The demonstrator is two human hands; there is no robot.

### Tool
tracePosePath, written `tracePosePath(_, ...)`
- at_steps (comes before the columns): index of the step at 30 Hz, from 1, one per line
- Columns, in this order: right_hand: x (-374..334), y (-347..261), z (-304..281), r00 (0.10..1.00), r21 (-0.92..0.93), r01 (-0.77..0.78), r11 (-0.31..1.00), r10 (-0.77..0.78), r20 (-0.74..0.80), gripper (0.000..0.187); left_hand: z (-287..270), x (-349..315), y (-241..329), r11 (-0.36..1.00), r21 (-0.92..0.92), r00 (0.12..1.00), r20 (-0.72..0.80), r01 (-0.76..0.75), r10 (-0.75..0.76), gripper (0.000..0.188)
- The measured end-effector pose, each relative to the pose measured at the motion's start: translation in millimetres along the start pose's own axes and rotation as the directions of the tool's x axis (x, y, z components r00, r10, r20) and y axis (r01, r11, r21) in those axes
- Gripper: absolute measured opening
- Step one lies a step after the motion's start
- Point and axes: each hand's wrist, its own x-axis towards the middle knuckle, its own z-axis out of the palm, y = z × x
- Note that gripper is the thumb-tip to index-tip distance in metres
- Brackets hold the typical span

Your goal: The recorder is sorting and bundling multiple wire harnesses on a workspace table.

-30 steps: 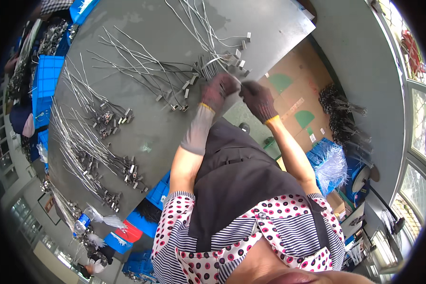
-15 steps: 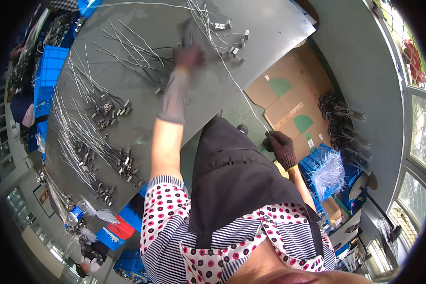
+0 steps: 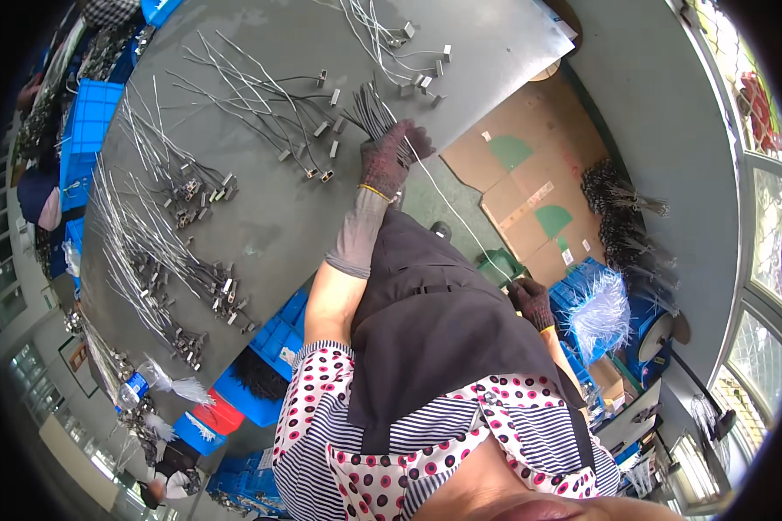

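Note:
My left hand (image 3: 388, 161), in a dark red and grey knitted glove, is closed around a bundle of dark grey cables (image 3: 369, 115) at the table's near edge. The cables fan out beyond the fingers over the metal top. A thin white wire (image 3: 447, 201) runs from the left hand down to my right hand (image 3: 532, 302). That hand, gloved too, is closed on the wire's lower end beside my apron; its fingertips are partly hidden. Left of the bundle lie several grey cables with metal connectors (image 3: 319, 130). More cables with connectors (image 3: 421, 82) lie farther off to the right.
On the left of the grey metal table (image 3: 261, 221) are larger heaps of connector cables (image 3: 169, 269). Cardboard (image 3: 530, 174) covers the floor to the right. Blue crates (image 3: 582, 295) with clear strands stand near my right hand, and a blue bin (image 3: 261, 378) sits by the table edge.
My left hand has come back from mid-table to the near edge, now with the cable bundle. My right hand has moved slightly down and right, drawing the white wire along.

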Motion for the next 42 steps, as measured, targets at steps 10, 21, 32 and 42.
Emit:
tracePosePath(10, -4, 48, -19, 0.971, 0.011, 0.002, 1.0, 0.001, -0.241, 0.026, -6, 6, 53, 0.956, -0.161, 0.96, -0.177, -0.244, 0.216, 0.032)
tracePosePath(21, 19, 32, -46, 0.994, -0.034, 0.071, 0.997, -0.073, -0.084, 0.024, -24, -11, 59, 0.967, -0.155, 0.95, -0.271, -0.202, 0.155, 0.032)
tracePosePath(32, 66, -59, 24, 0.99, -0.022, 0.137, 0.99, -0.137, 0.013, 0.027, -15, -44, -8, 1.0, 0.007, 0.999, -0.042, -0.009, 0.009, 0.031)
tracePosePath(42, 103, -150, 120, 0.897, 0.085, 0.156, 0.984, -0.177, 0.405, 0.039, -2, -56, 24, 0.914, 0.4, 0.961, -0.219, -0.068, 0.168, 0.027)
